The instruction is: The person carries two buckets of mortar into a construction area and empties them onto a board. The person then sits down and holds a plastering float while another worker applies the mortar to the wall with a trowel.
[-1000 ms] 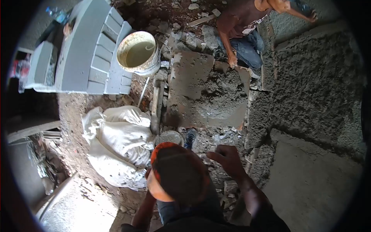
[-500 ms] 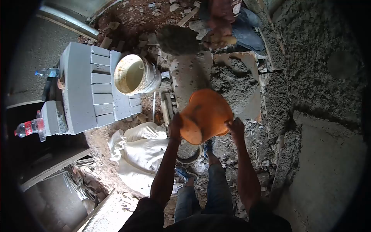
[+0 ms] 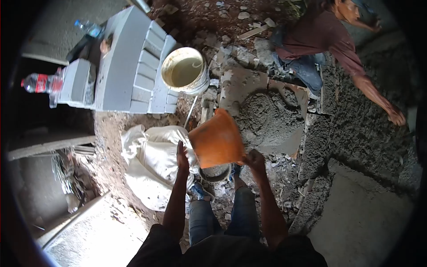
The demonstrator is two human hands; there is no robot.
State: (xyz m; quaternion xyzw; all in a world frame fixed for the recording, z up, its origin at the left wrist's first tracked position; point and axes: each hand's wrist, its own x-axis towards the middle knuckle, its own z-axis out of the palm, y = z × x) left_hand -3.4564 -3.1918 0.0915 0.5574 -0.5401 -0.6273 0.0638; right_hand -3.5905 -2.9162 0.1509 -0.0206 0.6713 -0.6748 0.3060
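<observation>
Orange bucket: I see the orange bucket [image 3: 215,143] tipped on its side in the air, in front of the person's legs, above a round dark pan [image 3: 215,172] on the ground; its inside is turned out of my sight.
Right hand: the right hand [image 3: 255,162] is closed on the bucket's edge, at its near right side.
Left hand: the left hand [image 3: 182,158] is held wide, fingers straight, just beside the bucket's left side; I cannot tell whether it touches.
Mortar: a wet grey heap of mortar [image 3: 267,116] sits on a flat board [image 3: 240,84], beyond the bucket and to its right.
Co-worker: on the far right a person in a dark red shirt [image 3: 324,40] is down low beside the board, one arm stretched over rough grey concrete [image 3: 356,133].
White pail: the white pail [image 3: 184,71] stands far left of the board, pale liquid inside.
Sacks: white sacks [image 3: 160,155] lie crumpled on the ground, left of the orange bucket.
Blocks: grey blocks [image 3: 122,62] are stacked at far left, with a red-labelled bottle [image 3: 41,83] near their left end.
</observation>
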